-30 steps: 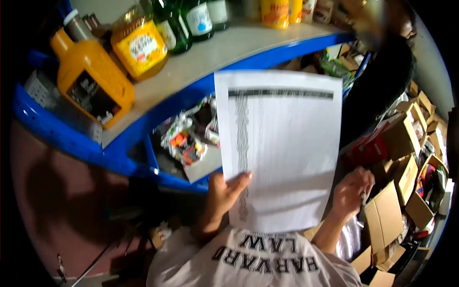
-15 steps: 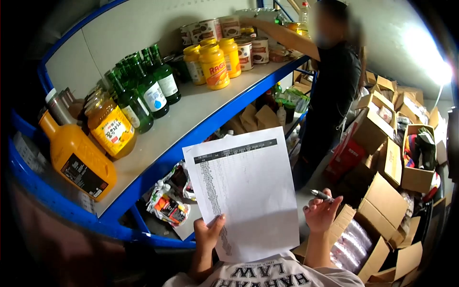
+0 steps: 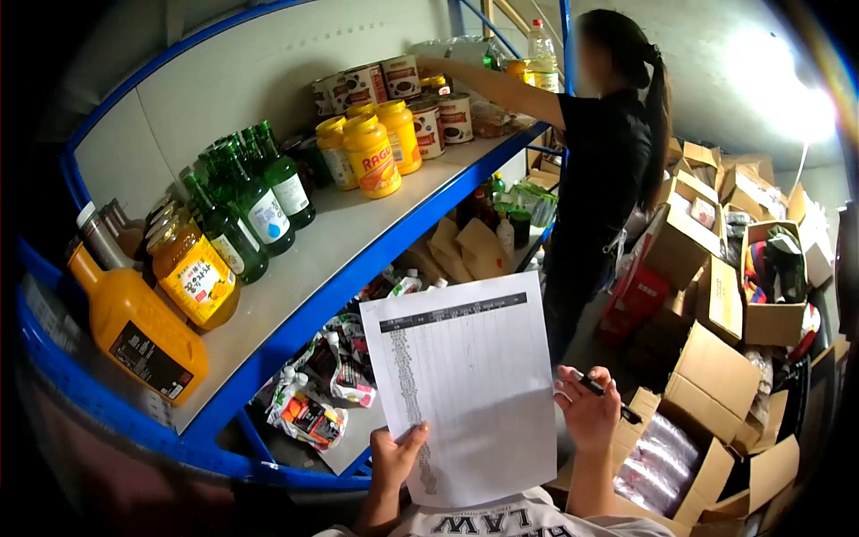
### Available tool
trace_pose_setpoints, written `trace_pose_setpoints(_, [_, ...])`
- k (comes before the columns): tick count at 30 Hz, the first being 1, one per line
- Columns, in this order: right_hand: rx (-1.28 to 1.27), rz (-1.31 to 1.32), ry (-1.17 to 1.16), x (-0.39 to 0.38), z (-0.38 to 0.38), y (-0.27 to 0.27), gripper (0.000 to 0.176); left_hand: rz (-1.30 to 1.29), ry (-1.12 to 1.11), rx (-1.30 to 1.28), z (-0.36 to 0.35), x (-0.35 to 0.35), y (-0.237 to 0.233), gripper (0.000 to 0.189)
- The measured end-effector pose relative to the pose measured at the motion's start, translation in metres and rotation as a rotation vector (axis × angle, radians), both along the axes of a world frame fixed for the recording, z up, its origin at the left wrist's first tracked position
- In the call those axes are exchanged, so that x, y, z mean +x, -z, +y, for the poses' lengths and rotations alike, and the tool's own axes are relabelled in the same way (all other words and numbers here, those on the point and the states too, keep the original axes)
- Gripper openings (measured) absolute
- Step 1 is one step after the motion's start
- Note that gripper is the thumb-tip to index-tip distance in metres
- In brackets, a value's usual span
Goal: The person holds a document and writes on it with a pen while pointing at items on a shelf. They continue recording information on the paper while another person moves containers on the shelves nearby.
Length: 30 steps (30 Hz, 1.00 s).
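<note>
My left hand (image 3: 395, 457) pinches the lower left edge of a printed sheet (image 3: 474, 385), thumb on top. The sheet bears a table with a dark header row and a dense column of text. Just beyond the sheet's right edge, my right hand (image 3: 588, 407) holds a dark pen (image 3: 586, 383) between its fingers. Past the sheet stands a blue-edged shelf (image 3: 331, 268) with green bottles (image 3: 268, 210), yellow-lidded RAGU jars (image 3: 371, 159), stacked cans (image 3: 365, 85), a honey-coloured jar (image 3: 192, 273) and an orange jug (image 3: 134, 331).
A person in black (image 3: 604, 152) stands at the shelf's far end, one arm stretched towards the cans. Open cardboard boxes (image 3: 711, 376) fill the right side, one with clear plastic packs (image 3: 658, 461). Pouches (image 3: 309, 416) lie on the lower shelf.
The view has shifted a little. The pen has turned in my right hand, its other end now pointing down to the right. The sheet has tilted slightly, still in my left hand.
</note>
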State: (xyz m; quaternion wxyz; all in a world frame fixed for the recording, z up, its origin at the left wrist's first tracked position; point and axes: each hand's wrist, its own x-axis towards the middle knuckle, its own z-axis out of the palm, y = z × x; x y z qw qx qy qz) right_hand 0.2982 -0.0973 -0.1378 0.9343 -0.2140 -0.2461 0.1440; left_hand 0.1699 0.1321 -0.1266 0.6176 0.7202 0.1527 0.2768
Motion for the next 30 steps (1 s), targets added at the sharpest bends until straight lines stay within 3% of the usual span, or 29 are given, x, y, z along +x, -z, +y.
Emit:
trace_pose_setpoints(3, [-0.062, -0.015, 0.110, -0.003, -0.003, 0.005, 0.031, -0.045, 0.027, -0.044, -0.001, 0.004, 0.007, 0.018])
trace_pose_setpoints(7, [0.136, -0.003, -0.068, -0.002, -0.007, 0.014, 0.041, -0.008, 0.048, -0.043, -0.003, 0.007, 0.007, 0.019])
trace_pose_setpoints(8, [0.107, 0.115, -0.019, -0.008, -0.005, 0.003, 0.047, 0.014, 0.048, -0.021, -0.003, 0.007, 0.008, 0.019])
trace_pose_setpoints(12, [0.130, 0.074, 0.103, -0.004, -0.001, 0.011, 0.055, 0.031, 0.056, 0.026, -0.003, 0.007, 0.020, 0.020])
trace_pose_setpoints(20, [0.109, 0.064, 0.108, 0.006, 0.007, 0.006, 0.055, 0.053, 0.036, 0.212, -0.011, 0.003, 0.028, 0.020])
trace_pose_setpoints(27, [0.054, 0.145, 0.154, 0.002, 0.027, -0.007, 0.046, 0.169, -0.003, 0.102, -0.002, -0.013, 0.025, 0.020])
trace_pose_setpoints(30, [0.042, 0.127, 0.227, -0.003, 0.035, -0.018, 0.041, 0.098, -0.074, 0.130, 0.010, -0.014, 0.026, 0.020])
